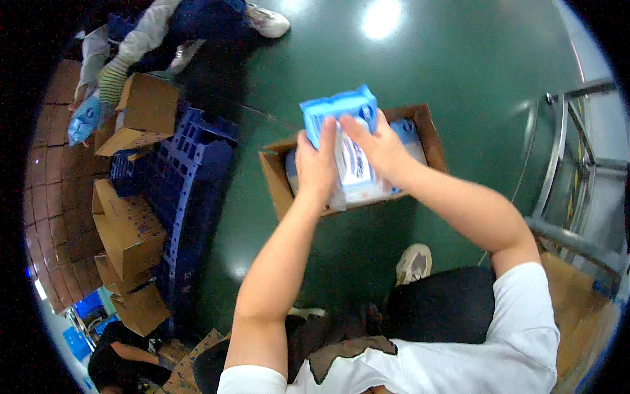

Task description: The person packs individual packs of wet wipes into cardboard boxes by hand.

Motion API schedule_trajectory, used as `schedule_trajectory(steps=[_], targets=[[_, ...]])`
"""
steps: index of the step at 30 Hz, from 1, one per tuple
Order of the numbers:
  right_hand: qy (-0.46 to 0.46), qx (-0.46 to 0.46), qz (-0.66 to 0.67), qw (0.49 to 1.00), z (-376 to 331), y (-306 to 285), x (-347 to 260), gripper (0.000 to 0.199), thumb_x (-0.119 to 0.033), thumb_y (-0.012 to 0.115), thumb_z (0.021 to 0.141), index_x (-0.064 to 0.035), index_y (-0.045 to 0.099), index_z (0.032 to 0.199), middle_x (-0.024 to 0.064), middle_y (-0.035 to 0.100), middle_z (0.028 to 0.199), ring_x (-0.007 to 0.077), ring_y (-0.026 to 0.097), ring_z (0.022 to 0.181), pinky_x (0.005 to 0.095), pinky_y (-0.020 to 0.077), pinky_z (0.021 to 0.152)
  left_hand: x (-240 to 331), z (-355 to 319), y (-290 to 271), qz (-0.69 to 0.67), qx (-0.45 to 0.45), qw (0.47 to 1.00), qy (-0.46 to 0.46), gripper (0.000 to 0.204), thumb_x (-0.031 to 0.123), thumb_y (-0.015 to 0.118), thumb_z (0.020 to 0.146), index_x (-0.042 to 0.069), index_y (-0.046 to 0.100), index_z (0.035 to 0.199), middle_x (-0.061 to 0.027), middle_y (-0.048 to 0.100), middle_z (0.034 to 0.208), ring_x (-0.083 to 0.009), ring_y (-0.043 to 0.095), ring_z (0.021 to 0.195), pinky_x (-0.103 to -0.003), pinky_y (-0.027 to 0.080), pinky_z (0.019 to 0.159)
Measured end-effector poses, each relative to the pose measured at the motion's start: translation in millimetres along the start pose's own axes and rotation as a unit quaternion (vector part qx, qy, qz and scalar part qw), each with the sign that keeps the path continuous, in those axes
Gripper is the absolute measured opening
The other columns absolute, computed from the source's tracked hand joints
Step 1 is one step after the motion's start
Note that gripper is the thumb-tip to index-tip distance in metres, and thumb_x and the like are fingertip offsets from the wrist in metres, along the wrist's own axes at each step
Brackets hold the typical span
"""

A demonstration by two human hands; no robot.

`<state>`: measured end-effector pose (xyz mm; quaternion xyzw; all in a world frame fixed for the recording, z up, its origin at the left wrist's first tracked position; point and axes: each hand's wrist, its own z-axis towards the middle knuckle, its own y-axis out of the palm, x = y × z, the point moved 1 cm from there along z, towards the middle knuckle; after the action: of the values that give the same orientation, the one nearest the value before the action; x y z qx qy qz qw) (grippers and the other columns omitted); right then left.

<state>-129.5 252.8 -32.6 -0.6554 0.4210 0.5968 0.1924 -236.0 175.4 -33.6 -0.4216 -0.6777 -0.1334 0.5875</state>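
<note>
Both my hands grip a soft blue pack of wipes [341,104] from its two sides, above an open cardboard box [438,141] on the floor. My left hand [317,164] closes on the left side, thumb on top. My right hand [380,148] closes on the right side with its thumb pressed on the upper face. Just below and between the wrists shows a white pack face with blue print [354,161]; whether it belongs to the held pack I cannot tell. More blue and white packs [407,133] lie inside the box, partly hidden by my hands.
A dark blue plastic pallet [190,141] stands to the left, with open cartons [129,226] along it and stacked brown cartons [52,217] beyond. Another person's gloved hand [111,82] is at the upper left, near a blue pack [84,121]. A metal frame [558,151] stands at right.
</note>
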Motion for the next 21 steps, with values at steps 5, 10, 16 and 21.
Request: schedule_trajectory(steps=[5,10,16,21], targets=[[0.03,0.035,0.0,0.999,20,-4,21,0.062,-0.044,0.067,0.075,0.0053,0.042,0.103,0.0142,0.058,0.093,0.0159,0.058,0.081,0.0291,0.0495,0.068,-8,15,7,-0.118,-0.039,0.991,-0.052,0.077,0.063,0.048,0.079,-0.009,0.047,0.109,-0.0181,0.058,0.099,-0.0208,0.058,0.086,-0.031,0.046,0.075],[0.062,0.02,0.058,0.996,14,6,15,0.063,-0.041,0.071,0.072,0.0028,0.042,0.106,0.0138,0.058,0.096,0.0152,0.058,0.085,0.0301,0.0498,0.07,-18,17,1,-0.097,-0.036,0.994,-0.04,0.075,0.062,0.045,0.081,-0.006,0.047,0.112,-0.0172,0.058,0.099,-0.0207,0.057,0.091,-0.032,0.043,0.081],[0.096,-0.123,0.04,0.987,-1,-17,-10,0.063,-0.015,0.076,0.069,-0.003,0.038,0.119,0.0115,0.056,0.106,0.0188,0.057,0.094,0.0354,0.0471,0.084,-50,24,-38,-0.172,-0.1,0.976,-0.084,0.047,0.043,0.035,0.092,0.002,0.058,0.097,-0.0125,0.06,0.097,-0.0292,0.055,0.092,-0.036,0.04,0.087],[0.252,-0.261,0.012,0.932,7,-13,8,0.066,-0.013,0.077,0.066,-0.0044,0.041,0.121,0.0109,0.058,0.108,0.0227,0.058,0.093,0.04,0.0462,0.085,-97,9,-47,0.484,-0.28,0.807,0.192,0.039,0.03,0.054,0.079,0.01,0.056,0.112,-0.011,0.046,0.127,-0.0297,0.034,0.124,-0.051,0.024,0.101]])
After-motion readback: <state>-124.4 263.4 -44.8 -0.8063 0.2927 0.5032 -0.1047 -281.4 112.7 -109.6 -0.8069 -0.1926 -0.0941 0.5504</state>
